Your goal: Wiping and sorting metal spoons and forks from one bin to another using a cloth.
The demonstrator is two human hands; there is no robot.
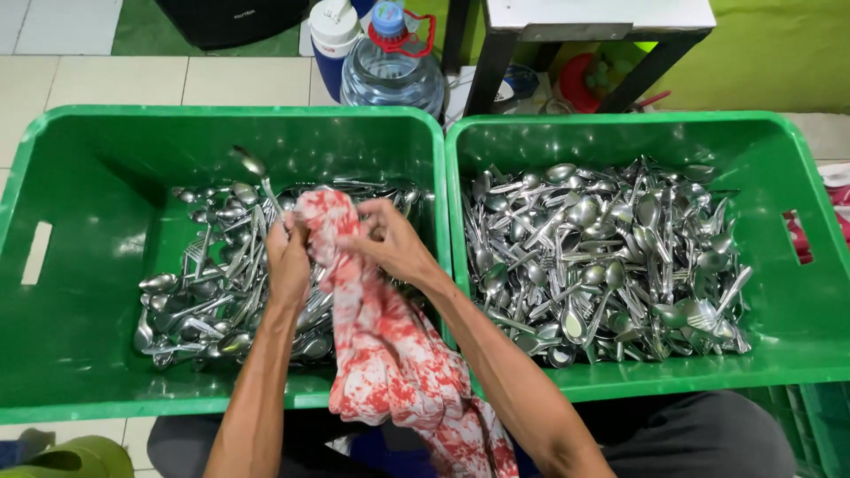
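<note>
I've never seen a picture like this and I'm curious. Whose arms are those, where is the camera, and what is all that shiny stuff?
The camera sits on a person's head and looks down, so you see that person's own two arms reaching forward. There is only this one picture, taken from above.

In front of them stand two green crates side by side. The left crate holds a smaller heap of metal spoons and forks. The right crate holds a bigger pile of them.

The left hand grips a spoon that sticks up above the left crate. The right hand presses a red and white cloth around the spoon's handle. The cloth hangs down toward the person's lap.

Behind the crates stand a clear water jug and a black table leg.
</note>
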